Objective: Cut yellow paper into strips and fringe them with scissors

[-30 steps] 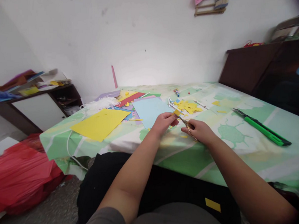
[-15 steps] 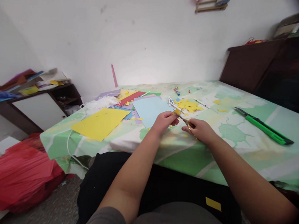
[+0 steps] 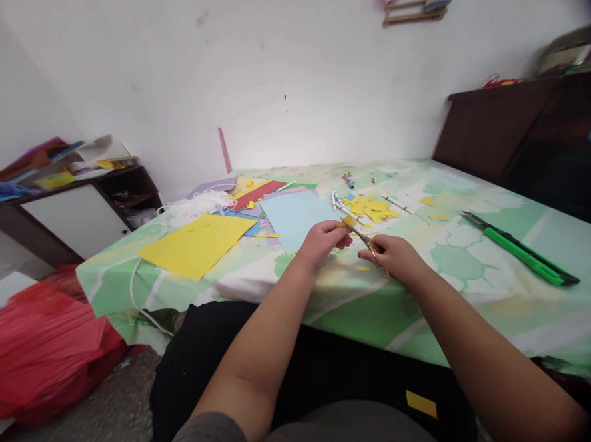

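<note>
On tablecloth: yellow scraps, markers, green cutter. Left hand pinching paper; right hand gripping scissors.

The scissors look like shiny metal, while the yellow sheet and pale blue sheet are smooth, matt paper. The cutter has a smooth plastic body, and the red bag is thin, creased plastic with a glossy sheen.

Both arms angle inward; left grip pinched, right grip curled
</note>
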